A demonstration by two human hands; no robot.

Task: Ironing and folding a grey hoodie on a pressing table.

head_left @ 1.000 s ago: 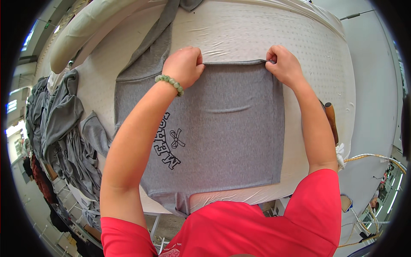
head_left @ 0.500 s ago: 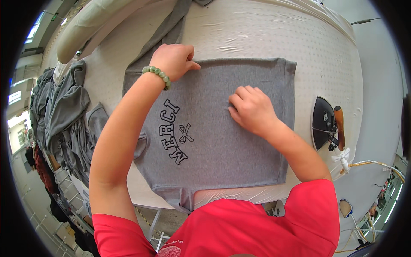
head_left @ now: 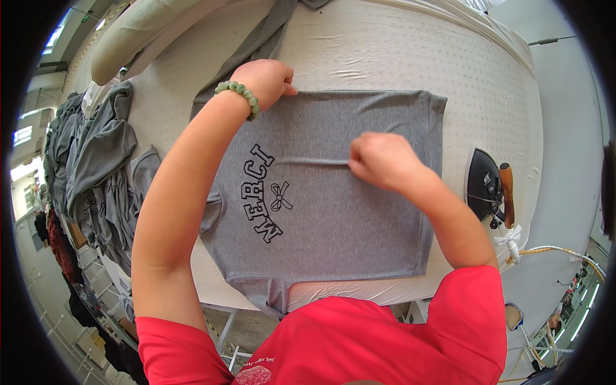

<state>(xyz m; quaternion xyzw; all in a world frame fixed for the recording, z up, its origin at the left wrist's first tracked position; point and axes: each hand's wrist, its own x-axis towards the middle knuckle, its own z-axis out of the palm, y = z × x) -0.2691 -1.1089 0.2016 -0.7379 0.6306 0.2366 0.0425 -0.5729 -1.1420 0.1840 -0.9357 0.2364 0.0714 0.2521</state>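
Note:
A grey sweatshirt [head_left: 340,224] lies flat, turned sideways, with dark-outlined lettering and a bow design on its chest. My left hand [head_left: 263,82], with a green bead bracelet [head_left: 239,91] at the wrist, pinches the garment's far edge near the sleeve [head_left: 256,42], which stretches away from me. Over the middle of the body, my right hand [head_left: 385,162] is closed on the cloth. A raised crease runs left from its fingers toward the lettering. The fingertips of both hands are partly hidden.
The sweatshirt rests on a padded table with a pale cover [head_left: 494,102]. An iron [head_left: 484,183] with a wooden handle stands at the right, its cord trailing off. More grey garments [head_left: 96,154] are heaped at the left. A padded roll-shaped board [head_left: 138,32] juts over the far left.
My right hand has closed on the cloth, and a crease now runs from it. My left hand has shifted slightly away from me at the far edge.

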